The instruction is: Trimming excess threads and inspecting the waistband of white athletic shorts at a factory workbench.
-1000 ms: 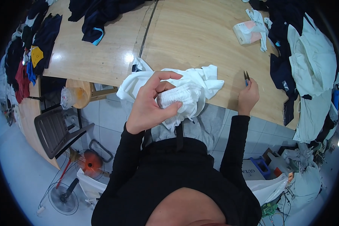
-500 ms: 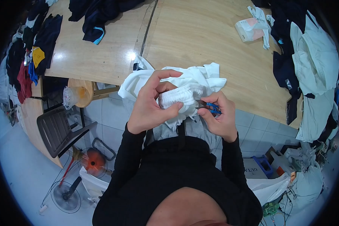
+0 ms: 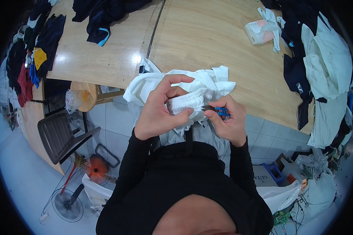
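A white garment (image 3: 145,84) lies over the table's near edge and hangs toward my lap. Its gathered elastic band (image 3: 183,101) is bunched up in my left hand (image 3: 159,108), thumb pressing on the front and fingers behind. From the right, my right hand (image 3: 228,121) grips small blue-handled thread snips (image 3: 222,111). Their dark blades point left and meet the edge of the gathered band. Whether the blades are closed on a thread is too small to tell.
The wooden table (image 3: 208,35) spreads ahead, with dark clothes (image 3: 96,21) at the far left. A tissue pack (image 3: 259,32) and white garments (image 3: 327,58) lie at right. A brown chair (image 3: 59,135), a stool (image 3: 82,96) and a fan (image 3: 68,205) stand at left.
The snips' blades have shifted slightly up and left, now showing against the band. My left hand has moved a little to the right with the band.
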`<state>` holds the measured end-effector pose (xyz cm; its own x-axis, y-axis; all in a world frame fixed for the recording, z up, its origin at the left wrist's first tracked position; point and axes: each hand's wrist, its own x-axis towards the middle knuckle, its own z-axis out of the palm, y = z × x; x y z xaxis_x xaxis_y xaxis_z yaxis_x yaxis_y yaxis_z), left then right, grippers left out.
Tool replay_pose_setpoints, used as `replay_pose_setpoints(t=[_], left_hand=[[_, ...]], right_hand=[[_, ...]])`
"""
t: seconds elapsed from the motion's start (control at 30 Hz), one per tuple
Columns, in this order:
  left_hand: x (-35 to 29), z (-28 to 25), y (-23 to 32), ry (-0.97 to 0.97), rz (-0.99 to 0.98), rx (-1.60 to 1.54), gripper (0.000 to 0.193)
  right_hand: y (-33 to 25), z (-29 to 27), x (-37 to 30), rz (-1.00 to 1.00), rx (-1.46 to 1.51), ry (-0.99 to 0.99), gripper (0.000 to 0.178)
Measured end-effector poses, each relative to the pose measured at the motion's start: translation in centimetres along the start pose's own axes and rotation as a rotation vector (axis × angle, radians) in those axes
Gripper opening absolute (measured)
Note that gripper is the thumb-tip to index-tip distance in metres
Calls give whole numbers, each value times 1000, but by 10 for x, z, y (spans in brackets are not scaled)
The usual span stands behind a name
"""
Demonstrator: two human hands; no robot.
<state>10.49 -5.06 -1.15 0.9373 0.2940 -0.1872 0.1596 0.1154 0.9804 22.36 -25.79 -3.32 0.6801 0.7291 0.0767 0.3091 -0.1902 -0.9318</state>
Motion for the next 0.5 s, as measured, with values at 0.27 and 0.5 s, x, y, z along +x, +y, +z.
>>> replay_pose_setpoints(t=[0.27,0.5], left_hand=[[-2,-3,-1,6,-17,-32,66],[-9,1,-25,50,316,437,82]], right_hand=[[35,-1,10,80,211,363,26],[154,-62,50,171,-396,522,42]])
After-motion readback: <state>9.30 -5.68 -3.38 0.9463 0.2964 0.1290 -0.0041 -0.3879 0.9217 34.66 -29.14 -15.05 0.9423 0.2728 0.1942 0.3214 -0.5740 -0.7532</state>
